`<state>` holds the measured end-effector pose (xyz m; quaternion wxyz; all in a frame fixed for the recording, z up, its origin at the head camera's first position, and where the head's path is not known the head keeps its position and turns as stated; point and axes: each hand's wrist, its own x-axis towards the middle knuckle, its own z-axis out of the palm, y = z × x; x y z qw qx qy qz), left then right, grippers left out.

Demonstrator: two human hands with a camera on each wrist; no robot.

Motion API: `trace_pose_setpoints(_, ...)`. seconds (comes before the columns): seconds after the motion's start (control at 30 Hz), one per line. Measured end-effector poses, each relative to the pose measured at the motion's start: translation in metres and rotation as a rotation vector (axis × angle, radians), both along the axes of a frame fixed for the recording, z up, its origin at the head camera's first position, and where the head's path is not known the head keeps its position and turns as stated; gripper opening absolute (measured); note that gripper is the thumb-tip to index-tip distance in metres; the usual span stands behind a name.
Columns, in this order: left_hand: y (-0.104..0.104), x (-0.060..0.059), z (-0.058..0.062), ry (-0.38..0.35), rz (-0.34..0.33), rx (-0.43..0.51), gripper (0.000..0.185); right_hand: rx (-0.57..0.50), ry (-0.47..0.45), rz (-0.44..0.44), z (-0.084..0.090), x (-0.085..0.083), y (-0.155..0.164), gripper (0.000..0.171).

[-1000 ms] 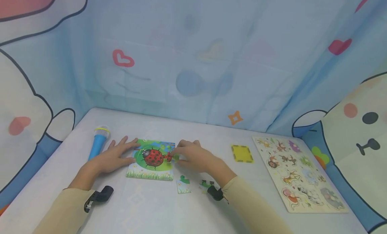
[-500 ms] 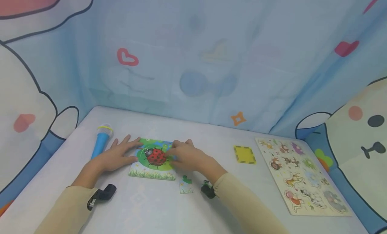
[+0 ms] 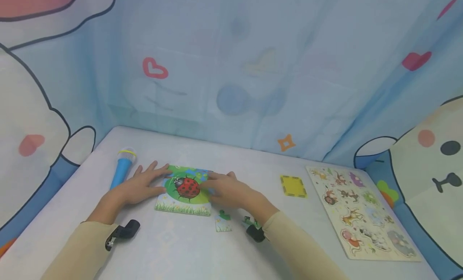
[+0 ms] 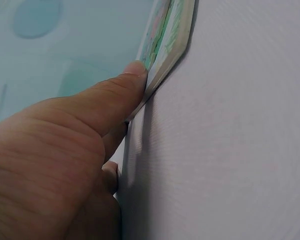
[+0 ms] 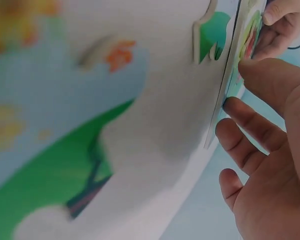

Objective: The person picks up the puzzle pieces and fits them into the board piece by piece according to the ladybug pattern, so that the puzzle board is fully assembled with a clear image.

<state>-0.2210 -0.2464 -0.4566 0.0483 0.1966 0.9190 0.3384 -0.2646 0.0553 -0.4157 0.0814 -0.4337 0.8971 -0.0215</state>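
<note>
Now | ladybird puzzle (image 3: 183, 190) flat on table (image 3: 181, 248) | left hand (image 3: 139, 187) fingers straight, pressing its left edge | right hand (image 3: 226, 190) flat on its right edge | 2 loose pieces (image 3: 223, 223) nearby

Soft, even light; wrist views blurred close-up.

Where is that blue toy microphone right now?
In the head view the blue toy microphone lies on the table's left side, just beyond the left hand, left of the ladybug puzzle.
</note>
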Motion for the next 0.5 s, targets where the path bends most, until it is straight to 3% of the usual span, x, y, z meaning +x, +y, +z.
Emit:
trace_pose_setpoints(0.2, 0.001, 0.001, 0.002, -0.001, 0.001, -0.001, 0.057, -0.057, -0.029, -0.037, -0.002, 0.007, 0.022, 0.044)
trace_pose_setpoints(0.5, 0.002, 0.005, 0.007, 0.0, -0.008, 0.023, 0.056, -0.092, -0.058, -0.053, -0.002, 0.028, 0.048, 0.04)
